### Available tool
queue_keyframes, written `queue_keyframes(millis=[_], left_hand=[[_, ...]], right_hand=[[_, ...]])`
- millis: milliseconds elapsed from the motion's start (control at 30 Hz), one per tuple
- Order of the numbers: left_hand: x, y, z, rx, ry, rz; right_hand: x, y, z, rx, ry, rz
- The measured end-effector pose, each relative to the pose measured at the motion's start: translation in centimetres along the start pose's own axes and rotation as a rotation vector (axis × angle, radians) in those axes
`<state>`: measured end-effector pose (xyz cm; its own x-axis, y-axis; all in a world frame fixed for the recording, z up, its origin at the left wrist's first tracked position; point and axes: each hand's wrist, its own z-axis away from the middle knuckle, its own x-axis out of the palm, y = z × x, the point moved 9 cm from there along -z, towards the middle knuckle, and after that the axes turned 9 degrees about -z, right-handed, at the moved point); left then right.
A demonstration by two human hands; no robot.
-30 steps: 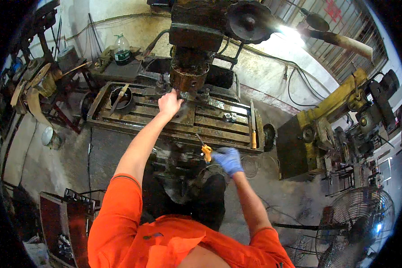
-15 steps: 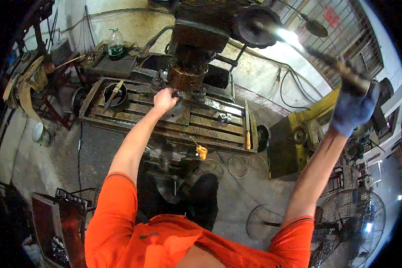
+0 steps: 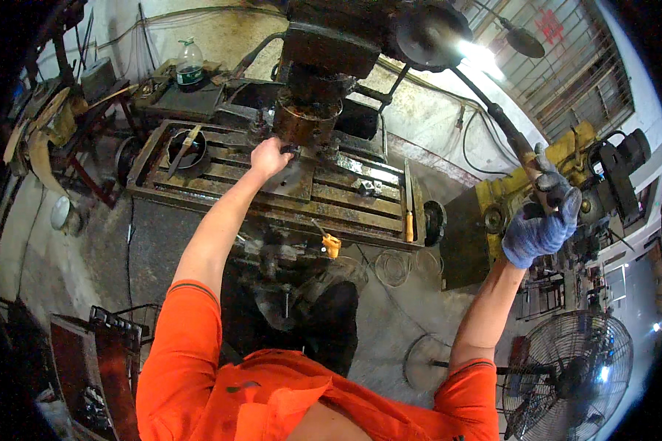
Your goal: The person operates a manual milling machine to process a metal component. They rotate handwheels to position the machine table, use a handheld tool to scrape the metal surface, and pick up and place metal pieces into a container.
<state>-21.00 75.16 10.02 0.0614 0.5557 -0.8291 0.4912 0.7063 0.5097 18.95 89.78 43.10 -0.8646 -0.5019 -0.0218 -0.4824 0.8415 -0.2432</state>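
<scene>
My bare left hand [image 3: 270, 159] is closed at the lower edge of the rusty, round spindle head [image 3: 307, 121]. A small dark part shows at its fingertips; its kind is hidden. Below the hand lies a flat metal plate [image 3: 290, 181] on the slotted machine table [image 3: 250, 197]. Far to the right, my right hand [image 3: 538, 231], in a blue-grey glove, has its fingers curled loosely round the end of a long dark lever [image 3: 496, 114]. That lever slants down from a round hub [image 3: 428, 37] on the machine's head.
On the table sit a black bowl [image 3: 193, 156] with a brush [image 3: 187, 145], a small metal block [image 3: 368, 188] and a file with a yellow handle [image 3: 410, 220]. A yellow-handled tool [image 3: 331, 245] hangs at the table's front. A floor fan [image 3: 570, 375] stands at lower right.
My right hand has come down and to the left, and the lever has swung downward with it. My left hand stays by the spindle head, almost unmoved.
</scene>
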Motion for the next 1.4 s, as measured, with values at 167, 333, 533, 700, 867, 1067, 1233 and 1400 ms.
queue_keyframes(millis=[167, 333, 533, 700, 867, 1067, 1233, 1400], left_hand=[[0.4, 0.1, -0.2, 0.014, -0.01, -0.049], [0.2, 0.6, 0.1, -0.001, -0.016, -0.101], [0.2, 0.1, -0.1, -0.018, 0.018, -0.096], [1.1, -0.2, -0.6, -0.015, 0.009, -0.091], [0.9, -0.2, -0.3, -0.018, -0.01, -0.082], [-0.1, 0.2, 0.0, 0.109, 0.021, -0.023], [-7.7, -1.4, 4.3, 0.274, 0.168, -0.065], [-18.2, -10.2, 9.7, 0.042, 0.413, -0.466]], right_hand=[[-0.3, 0.4, 1.6, 0.057, 0.09, -0.015], [0.0, 0.0, 0.3, 0.015, -0.002, -0.043], [0.0, 0.2, 4.2, -0.034, 0.105, 0.031], [0.1, 0.4, 2.7, 0.039, 0.083, -0.044], [0.5, 0.4, 2.3, -0.051, 0.079, -0.186], [-0.2, 0.9, 4.3, 0.062, 0.128, -0.069], [-0.3, 1.3, 4.3, 0.044, 0.061, -0.297], [-0.2, 1.2, 3.9, 0.036, 0.095, -0.326]])
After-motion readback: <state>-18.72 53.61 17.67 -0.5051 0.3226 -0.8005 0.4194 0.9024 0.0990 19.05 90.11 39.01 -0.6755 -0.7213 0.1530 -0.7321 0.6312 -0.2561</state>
